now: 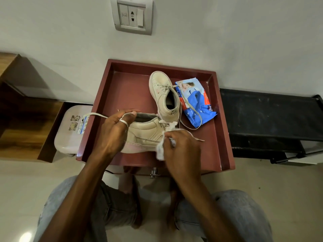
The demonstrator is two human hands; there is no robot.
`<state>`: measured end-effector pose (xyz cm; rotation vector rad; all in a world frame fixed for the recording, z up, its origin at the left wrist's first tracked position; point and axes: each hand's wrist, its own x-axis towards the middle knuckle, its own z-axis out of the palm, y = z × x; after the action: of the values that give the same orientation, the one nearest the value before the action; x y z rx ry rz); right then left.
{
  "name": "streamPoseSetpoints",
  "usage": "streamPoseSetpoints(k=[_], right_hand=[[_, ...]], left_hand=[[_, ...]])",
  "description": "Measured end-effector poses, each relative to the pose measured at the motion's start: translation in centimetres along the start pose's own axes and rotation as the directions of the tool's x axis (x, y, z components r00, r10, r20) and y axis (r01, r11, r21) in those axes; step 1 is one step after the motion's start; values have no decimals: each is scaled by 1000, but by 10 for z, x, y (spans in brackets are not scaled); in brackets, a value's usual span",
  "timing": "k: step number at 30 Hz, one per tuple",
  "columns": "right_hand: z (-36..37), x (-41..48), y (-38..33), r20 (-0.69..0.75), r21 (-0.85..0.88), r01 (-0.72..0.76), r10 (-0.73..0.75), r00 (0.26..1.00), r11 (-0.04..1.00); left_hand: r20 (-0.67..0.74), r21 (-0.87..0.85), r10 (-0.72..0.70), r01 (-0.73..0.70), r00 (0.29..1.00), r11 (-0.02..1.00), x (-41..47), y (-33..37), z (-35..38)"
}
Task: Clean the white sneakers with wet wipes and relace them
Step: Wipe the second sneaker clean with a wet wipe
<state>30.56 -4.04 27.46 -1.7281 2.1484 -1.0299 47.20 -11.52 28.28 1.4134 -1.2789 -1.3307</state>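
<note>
Hands: left hand clasps the heel collar of the near cream leather sneaker; right hand pinches a crumpled white wet wipe against its toe end.
Table: maroon rimmed tray-top table, smooth, carrying both shoes.
Second sneaker: cream high-top, upright, just behind.
Pack: glossy blue wipes packet beside it.
Lace: flat loose shoelace trailing left.
Risk: wiping could snag and drag the loose lace.

We see a pale grey wall carrying a switch-and-socket plate high up. Below it, a wooden cabinet stands at left and a black bench at right. A glossy cream floor catches a light spot.
</note>
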Motion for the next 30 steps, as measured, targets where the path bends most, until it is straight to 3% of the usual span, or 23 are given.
streamPoseSetpoints(k=[3,5,13,16,19,21,24,26,30], right_hand=[[4,-3,-12,49,96,86,-91,995,992],[-2,2,2,54,66,112,-115,992,992],[-16,43,60,125,-269,-105,143,982,957],[-12,56,59,225,-215,-94,143,964,972],[-24,55,56,448,-103,-60,100,889,993],[-34,54,61,521,-57,-104,118,845,993],[-34,59,69,466,-153,-138,195,863,978],[-25,58,63,433,-199,-41,126,892,979],[-29,50,57,499,-30,21,-3,866,999]], left_hand=[[-8,-2,-47,47,999,999,0,1,-1],[-6,-11,-59,59,998,998,0,2,-2],[44,17,-42,41,998,999,-2,5,-3],[40,18,-34,33,999,999,-3,4,-3],[16,15,-29,29,999,999,-5,5,-2],[9,20,-32,32,999,999,-5,5,-2],[15,29,-35,34,999,999,-6,7,-2],[7,28,-36,36,999,999,-6,6,-2],[-1,30,-62,62,998,998,-5,6,-1]])
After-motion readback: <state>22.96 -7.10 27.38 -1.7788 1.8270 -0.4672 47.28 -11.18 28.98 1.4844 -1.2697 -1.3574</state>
